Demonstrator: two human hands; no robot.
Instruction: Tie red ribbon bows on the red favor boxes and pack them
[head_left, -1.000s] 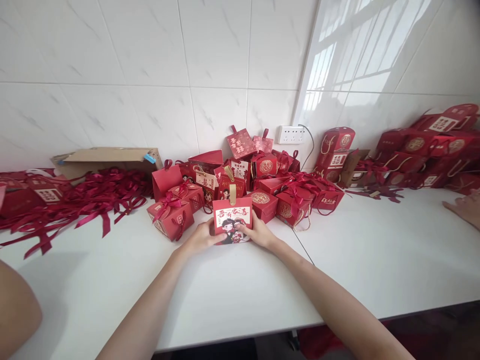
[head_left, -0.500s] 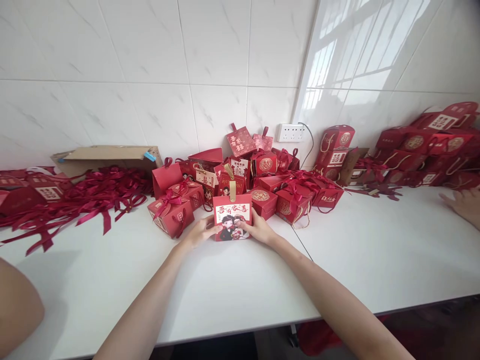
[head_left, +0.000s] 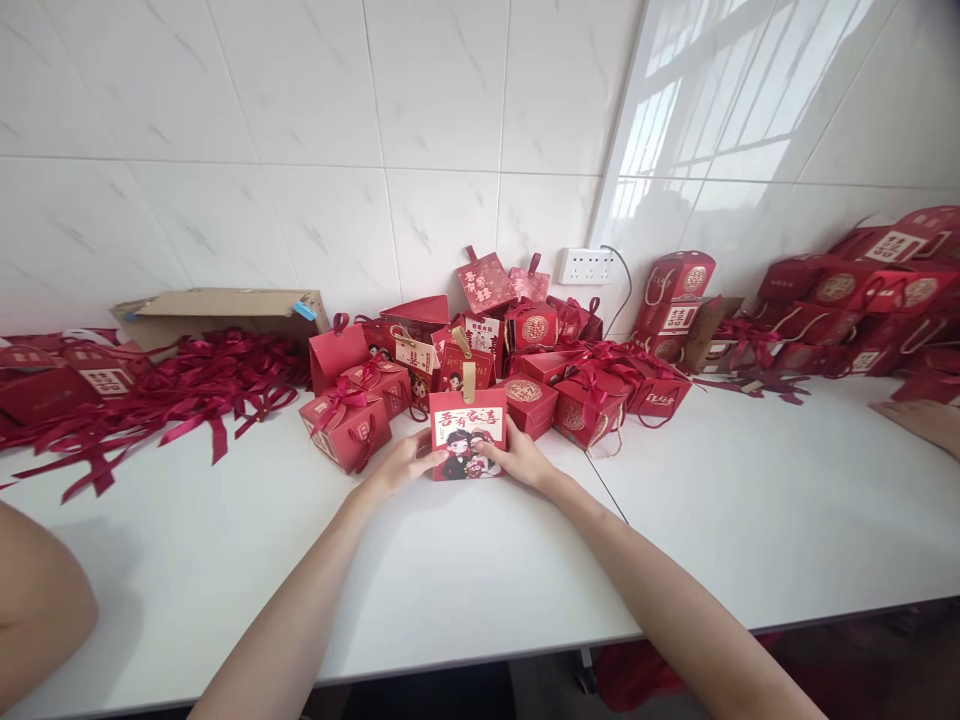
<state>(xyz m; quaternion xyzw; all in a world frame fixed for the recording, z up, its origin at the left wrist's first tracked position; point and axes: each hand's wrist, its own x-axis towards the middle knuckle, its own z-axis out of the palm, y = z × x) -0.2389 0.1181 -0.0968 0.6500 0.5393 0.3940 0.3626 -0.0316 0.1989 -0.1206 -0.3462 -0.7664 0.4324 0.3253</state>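
A red gift box (head_left: pixel 468 434) with a cartoon couple, a white label and a gold tab on top stands upright on the white table (head_left: pixel 450 580). My left hand (head_left: pixel 401 468) grips its left side with fingers curled round it. My right hand (head_left: pixel 520 461) grips its right side the same way. Just behind it lies a heap of red gift boxes (head_left: pixel 525 360), many tied with dark red bows. A bowed red box (head_left: pixel 345 428) sits close to my left hand.
Loose dark red ribbons (head_left: pixel 150 400) spread at the left by a brown cardboard box (head_left: pixel 217 312). More red boxes (head_left: pixel 855 290) are stacked at the far right. Another person's hand (head_left: pixel 919 420) rests at the right edge, another person's arm (head_left: pixel 37 610) at the lower left. A wall socket (head_left: pixel 589 266) sits behind.
Both hands have pushed the couple box a little farther from me toward the heap. The other person's hand at the right has shifted slightly.
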